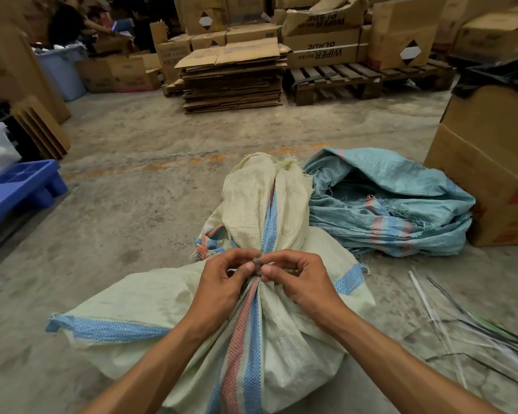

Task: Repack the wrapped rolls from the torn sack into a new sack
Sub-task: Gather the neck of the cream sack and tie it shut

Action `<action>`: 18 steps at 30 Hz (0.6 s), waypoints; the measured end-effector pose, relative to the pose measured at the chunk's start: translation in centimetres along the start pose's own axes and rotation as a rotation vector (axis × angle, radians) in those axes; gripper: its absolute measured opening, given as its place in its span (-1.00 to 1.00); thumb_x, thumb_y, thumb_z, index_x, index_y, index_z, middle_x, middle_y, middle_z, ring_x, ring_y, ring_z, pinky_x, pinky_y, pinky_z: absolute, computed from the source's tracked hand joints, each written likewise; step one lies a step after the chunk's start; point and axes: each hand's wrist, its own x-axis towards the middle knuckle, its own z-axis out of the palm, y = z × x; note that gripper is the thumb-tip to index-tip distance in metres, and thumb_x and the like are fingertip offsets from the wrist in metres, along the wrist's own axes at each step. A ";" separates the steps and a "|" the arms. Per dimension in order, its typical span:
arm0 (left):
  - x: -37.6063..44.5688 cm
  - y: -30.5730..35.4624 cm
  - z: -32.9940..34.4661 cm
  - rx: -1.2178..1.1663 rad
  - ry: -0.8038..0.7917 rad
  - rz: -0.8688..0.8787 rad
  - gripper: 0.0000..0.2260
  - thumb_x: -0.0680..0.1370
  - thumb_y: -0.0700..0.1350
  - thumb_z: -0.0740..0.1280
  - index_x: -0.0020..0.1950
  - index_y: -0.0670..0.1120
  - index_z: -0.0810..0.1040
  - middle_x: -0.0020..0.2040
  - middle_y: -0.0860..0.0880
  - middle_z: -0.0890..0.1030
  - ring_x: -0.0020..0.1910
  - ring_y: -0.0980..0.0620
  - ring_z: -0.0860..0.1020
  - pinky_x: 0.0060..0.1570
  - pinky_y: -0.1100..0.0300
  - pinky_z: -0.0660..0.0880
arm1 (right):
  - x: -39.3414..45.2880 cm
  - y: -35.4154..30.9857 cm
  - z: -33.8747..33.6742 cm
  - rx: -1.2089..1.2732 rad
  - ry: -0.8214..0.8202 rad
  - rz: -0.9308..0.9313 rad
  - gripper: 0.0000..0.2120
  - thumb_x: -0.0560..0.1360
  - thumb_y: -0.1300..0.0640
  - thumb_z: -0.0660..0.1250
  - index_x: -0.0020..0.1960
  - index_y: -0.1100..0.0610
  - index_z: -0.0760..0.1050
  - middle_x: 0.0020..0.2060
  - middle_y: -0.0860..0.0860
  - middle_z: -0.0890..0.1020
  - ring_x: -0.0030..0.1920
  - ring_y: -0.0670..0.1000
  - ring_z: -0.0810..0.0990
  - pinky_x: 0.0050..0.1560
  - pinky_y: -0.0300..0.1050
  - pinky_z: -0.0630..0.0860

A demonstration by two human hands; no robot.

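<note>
neck of the pale cream woven plastic sack [281, 339] on the floor, gathered between left hand [219, 286] and right hand [304, 283], both pinching its tie [257, 262]; sack's long axis runs away from the person.

We reach both bare forearms forward from the lower edge of view, converging toward the middle. Our left hand [222, 282] and right hand [299, 280] meet almost knuckle to knuckle, fingers curled inward, thumbs and fingertips [249, 265] drawn together in a tight pinching grip.
</note>
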 end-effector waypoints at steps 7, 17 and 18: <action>-0.3 -0.1 -0.1 0.054 0.033 0.088 -0.81 0.51 -0.15 0.35 -0.14 -0.01 0.33 -0.17 -0.04 0.59 -0.08 -0.09 0.60 -0.02 -0.22 0.54 | 0.3 -0.4 -0.1 0.078 -0.011 0.036 -0.66 0.46 0.31 0.46 0.21 0.14 0.56 -0.28 0.18 0.69 -0.29 -0.11 0.66 -0.26 -0.39 0.47; -0.1 0.0 0.2 0.166 0.035 0.174 -0.77 0.53 -0.31 0.36 -0.15 -0.12 0.32 -0.22 -0.09 0.54 -0.16 0.00 0.58 -0.15 0.29 0.51 | 0.8 -0.1 -0.2 -0.050 0.043 0.068 -0.88 0.44 0.24 0.50 -0.02 0.20 0.70 -0.24 0.09 0.74 -0.21 -0.03 0.71 -0.17 -0.30 0.56; -0.2 0.0 0.2 0.163 0.038 0.174 -0.76 0.53 -0.31 0.36 -0.15 -0.12 0.32 -0.23 -0.08 0.55 -0.16 0.03 0.59 -0.15 0.29 0.51 | 0.8 0.0 -0.2 -0.070 0.073 0.064 -0.89 0.42 0.23 0.51 -0.05 0.18 0.71 -0.25 0.06 0.74 -0.21 -0.03 0.72 -0.17 -0.28 0.56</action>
